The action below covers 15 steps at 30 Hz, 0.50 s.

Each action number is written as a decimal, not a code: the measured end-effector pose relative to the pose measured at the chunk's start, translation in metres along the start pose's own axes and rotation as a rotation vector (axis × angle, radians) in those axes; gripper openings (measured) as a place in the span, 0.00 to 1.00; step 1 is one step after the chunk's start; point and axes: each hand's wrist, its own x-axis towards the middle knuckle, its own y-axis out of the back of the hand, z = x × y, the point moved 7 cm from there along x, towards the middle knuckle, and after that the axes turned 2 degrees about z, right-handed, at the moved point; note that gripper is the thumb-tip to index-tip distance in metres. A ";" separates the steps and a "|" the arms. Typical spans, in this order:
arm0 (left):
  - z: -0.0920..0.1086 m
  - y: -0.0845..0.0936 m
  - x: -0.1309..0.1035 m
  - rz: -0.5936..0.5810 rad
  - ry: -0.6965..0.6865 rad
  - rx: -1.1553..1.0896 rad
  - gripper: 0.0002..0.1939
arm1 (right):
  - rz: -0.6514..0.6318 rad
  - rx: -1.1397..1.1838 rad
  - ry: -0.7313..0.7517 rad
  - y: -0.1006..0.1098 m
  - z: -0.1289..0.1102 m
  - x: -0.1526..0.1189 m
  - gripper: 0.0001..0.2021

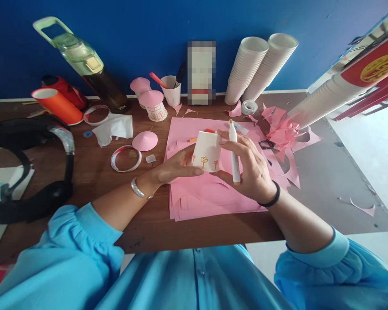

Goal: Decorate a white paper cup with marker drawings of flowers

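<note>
My left hand (179,167) grips a white paper cup (207,148) from its left side, with the thumb along the lower edge. Small orange and red flowers are drawn low on the cup's wall. In my right hand (250,161) a white marker (234,157) stands nearly upright between the thumb and fingers, its tip pointing up. Fingertips of that hand also touch the cup's right side. Beneath both hands lie pink paper sheets (187,202). Behind the cup, part of a red marker and an orange piece show on the paper.
At the back stand decorated cups with pink cone roofs (152,99), a pen cup (172,92), a phone (201,73) and stacked paper cups (245,69). A bottle (93,73) and black headphones (64,172) are on the left. Pink scraps (283,125) lie right.
</note>
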 end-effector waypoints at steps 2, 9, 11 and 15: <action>0.002 -0.001 0.002 0.027 -0.034 0.064 0.44 | 0.020 -0.051 0.014 0.000 -0.001 -0.002 0.30; 0.002 0.000 0.002 0.104 -0.016 0.231 0.44 | 0.033 -0.072 0.042 -0.002 -0.004 -0.003 0.29; 0.001 -0.002 0.001 0.079 -0.008 0.205 0.42 | 0.030 -0.065 0.063 -0.002 -0.005 -0.002 0.29; 0.001 -0.001 -0.002 0.045 0.010 0.135 0.40 | 0.003 -0.015 0.099 -0.002 -0.007 -0.001 0.31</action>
